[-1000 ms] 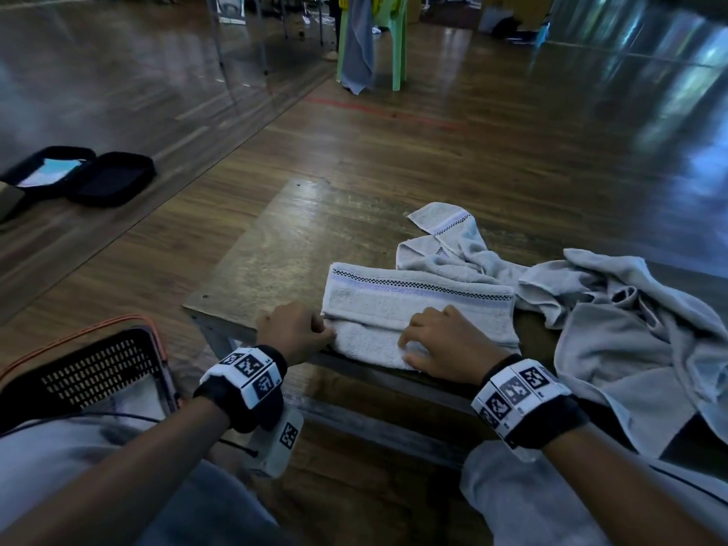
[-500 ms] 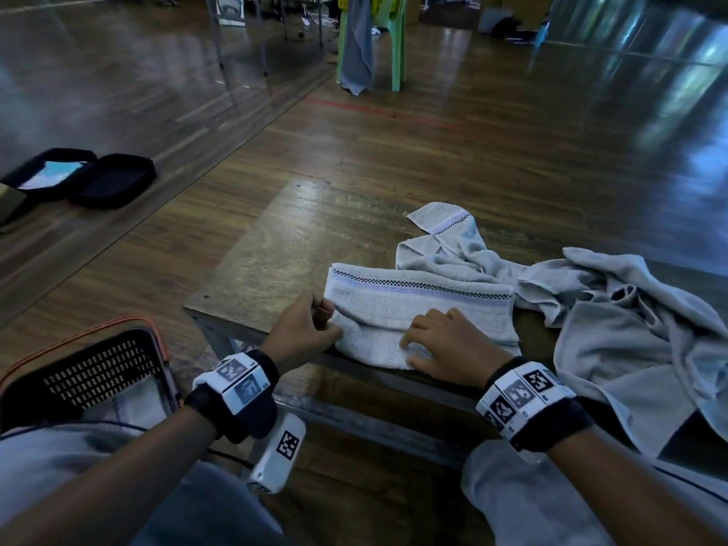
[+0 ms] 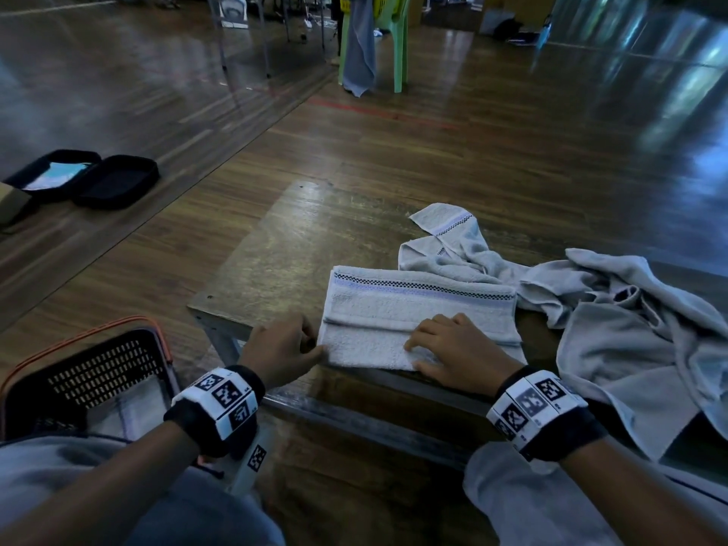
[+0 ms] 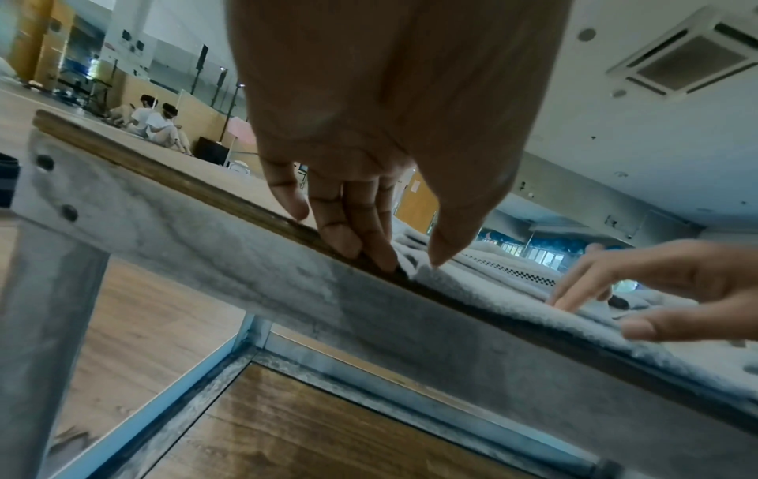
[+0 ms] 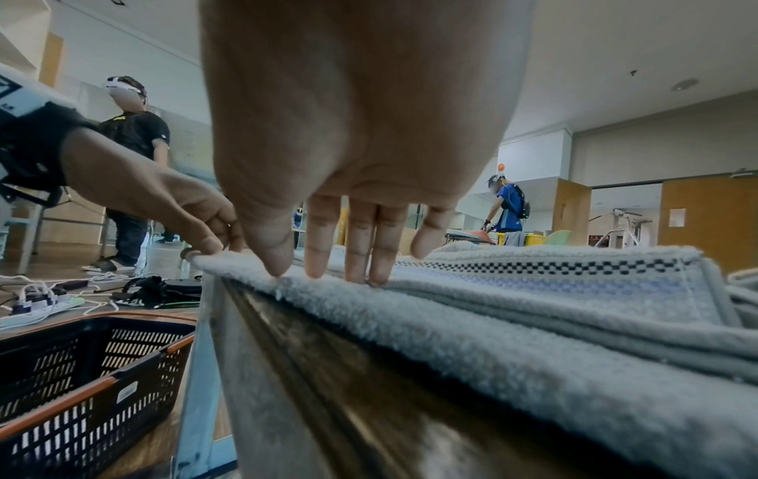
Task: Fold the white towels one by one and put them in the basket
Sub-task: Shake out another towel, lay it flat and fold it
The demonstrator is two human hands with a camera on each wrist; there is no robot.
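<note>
Head view: a folded towel [image 3: 417,309] lies at the near edge of the tabletop [image 3: 283,246], its front fold flush with or slightly over that edge. The left hand [image 3: 281,348] is at the towel's near left corner, thumb and fingers [image 4: 349,239] closing on the cloth in what looks like a pinch; the right hand [image 3: 453,350] lies flat on the front fold, fingers [image 5: 359,246] straight and pressing down, gripping nothing. An unfolded pile of towels [image 3: 614,309] lies just beside the folded one toward the right edge of the tabletop, one piece touching its far right corner. The basket [image 3: 78,372] stands on the floor off the near left corner, with something pale already inside.

Risks, as judged from this layout: a lift by one corner alone would probably let the layers slide apart and undo the fold, since terry cloth is limp and the right hand only presses. A sideways drag toward the basket could pull the towel off the near edge, or catch the adjoining loose cloth and drag it along. A drop from height into the basket may also open the fold
</note>
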